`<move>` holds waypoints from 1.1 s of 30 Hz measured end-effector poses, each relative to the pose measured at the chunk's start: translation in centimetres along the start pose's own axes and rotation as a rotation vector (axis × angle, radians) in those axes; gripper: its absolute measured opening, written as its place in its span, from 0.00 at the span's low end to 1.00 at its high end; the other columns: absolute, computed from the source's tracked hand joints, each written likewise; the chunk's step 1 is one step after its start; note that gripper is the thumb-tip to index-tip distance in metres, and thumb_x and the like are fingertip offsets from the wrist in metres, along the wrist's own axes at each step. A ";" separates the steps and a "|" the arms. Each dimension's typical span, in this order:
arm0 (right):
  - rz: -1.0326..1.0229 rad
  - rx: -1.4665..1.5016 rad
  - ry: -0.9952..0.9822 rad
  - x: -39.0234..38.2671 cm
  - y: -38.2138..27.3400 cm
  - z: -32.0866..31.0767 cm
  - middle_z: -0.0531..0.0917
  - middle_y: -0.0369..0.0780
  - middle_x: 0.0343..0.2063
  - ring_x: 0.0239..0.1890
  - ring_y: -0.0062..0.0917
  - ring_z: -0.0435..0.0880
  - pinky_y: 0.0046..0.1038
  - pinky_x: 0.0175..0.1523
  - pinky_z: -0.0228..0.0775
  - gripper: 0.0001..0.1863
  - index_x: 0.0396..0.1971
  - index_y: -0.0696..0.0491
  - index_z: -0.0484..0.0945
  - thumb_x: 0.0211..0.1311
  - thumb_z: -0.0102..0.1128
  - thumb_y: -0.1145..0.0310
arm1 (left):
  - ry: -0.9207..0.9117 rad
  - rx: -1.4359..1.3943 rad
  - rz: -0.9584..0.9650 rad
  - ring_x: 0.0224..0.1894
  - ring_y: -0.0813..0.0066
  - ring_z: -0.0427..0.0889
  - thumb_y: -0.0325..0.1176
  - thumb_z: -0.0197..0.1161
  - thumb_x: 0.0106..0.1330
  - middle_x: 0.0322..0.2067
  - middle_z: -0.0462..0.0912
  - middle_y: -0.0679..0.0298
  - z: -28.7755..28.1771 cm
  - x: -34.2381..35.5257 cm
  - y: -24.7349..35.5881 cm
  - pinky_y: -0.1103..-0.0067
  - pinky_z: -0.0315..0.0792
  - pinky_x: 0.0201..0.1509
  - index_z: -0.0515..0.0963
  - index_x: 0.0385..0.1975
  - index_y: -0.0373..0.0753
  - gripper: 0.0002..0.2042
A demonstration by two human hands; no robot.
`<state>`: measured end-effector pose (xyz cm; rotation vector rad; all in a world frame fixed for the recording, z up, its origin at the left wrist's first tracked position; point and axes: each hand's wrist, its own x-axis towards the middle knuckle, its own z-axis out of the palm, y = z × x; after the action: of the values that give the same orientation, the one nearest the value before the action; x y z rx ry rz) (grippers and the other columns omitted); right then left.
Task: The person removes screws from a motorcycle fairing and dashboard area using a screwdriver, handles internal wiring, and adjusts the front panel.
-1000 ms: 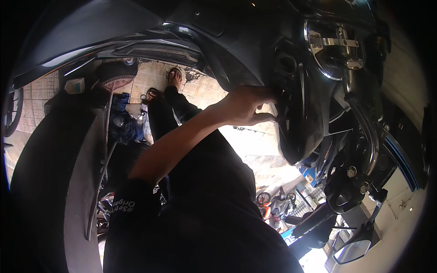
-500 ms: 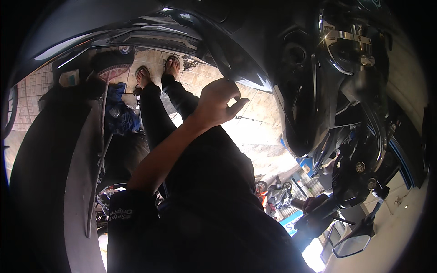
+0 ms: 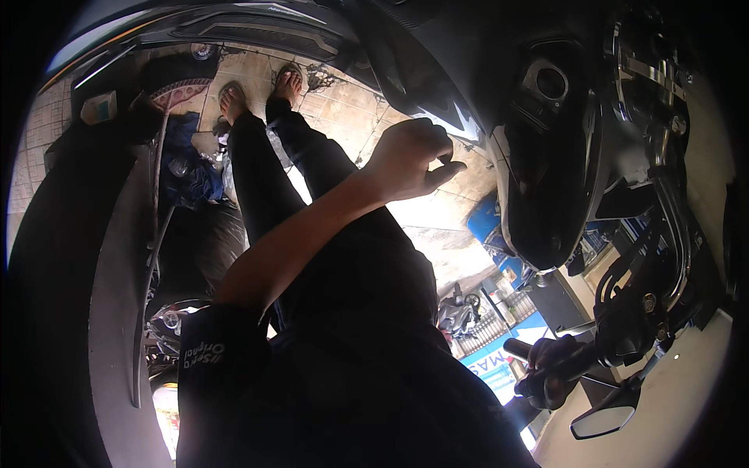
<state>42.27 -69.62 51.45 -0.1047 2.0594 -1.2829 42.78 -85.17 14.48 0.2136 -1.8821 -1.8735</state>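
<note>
Looking down past the person's own body, the view bends at its rim. At the far left a broad dark curved surface [image 3: 70, 296] fills the edge; what it is cannot be told. Just right of it a crumpled blue cloth [image 3: 187, 178] lies on the tiled floor [image 3: 351, 105]. Beside the cloth, two legs in dark trousers run away from the viewer to sandalled feet [image 3: 257, 87] set on the tiles.

A bare forearm rises from a dark sleeve [image 3: 211, 355] at the lower left toward the middle. The left hand [image 3: 409, 160] hangs in the air above the floor, fingers curled in narrow with the thumb laid against the forefinger. Whether it pinches something small cannot be told. It is near the scooter's glossy black front panel [image 3: 546, 187] and not touching it.

High on that panel sits a round key socket [image 3: 551, 81]. Lower right, the right hand [image 3: 550, 370] is wrapped tight around the dark handlebar grip [image 3: 521, 349]. Cables and a brake lever crowd just right of it. A rear-view mirror [image 3: 605, 421] hangs below the grip, near the lower right rim.
</note>
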 end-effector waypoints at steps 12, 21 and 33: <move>0.100 -0.109 0.016 1.8 -0.4 2.0 0.76 0.41 0.33 0.24 0.24 0.75 0.28 0.32 0.76 0.11 0.33 0.55 0.76 0.55 0.69 0.70 | 0.043 -0.454 -0.091 0.35 0.64 0.85 0.46 0.78 0.52 0.49 0.80 0.59 1.5 0.3 1.4 0.74 0.80 0.40 0.78 0.50 0.41 0.28; 0.146 -0.158 0.058 3.0 -0.4 3.3 0.76 0.41 0.34 0.25 0.24 0.76 0.29 0.33 0.76 0.12 0.34 0.56 0.75 0.54 0.70 0.70 | -0.612 -0.684 -0.190 0.52 0.55 0.83 0.52 0.73 0.55 0.51 0.81 0.52 0.0 7.0 3.5 0.64 0.77 0.55 0.77 0.55 0.36 0.32; 0.130 -0.123 0.067 3.3 -0.1 3.8 0.76 0.41 0.34 0.26 0.25 0.76 0.29 0.34 0.76 0.14 0.35 0.56 0.75 0.52 0.71 0.70 | -0.439 -0.282 0.135 0.44 0.64 0.85 0.49 0.74 0.55 0.45 0.83 0.61 0.1 7.7 2.6 0.71 0.79 0.48 0.83 0.42 0.40 0.21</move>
<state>42.02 -73.95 48.83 0.0168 2.1647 -1.0950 36.60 -88.25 18.70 -0.4390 -1.8043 -2.1880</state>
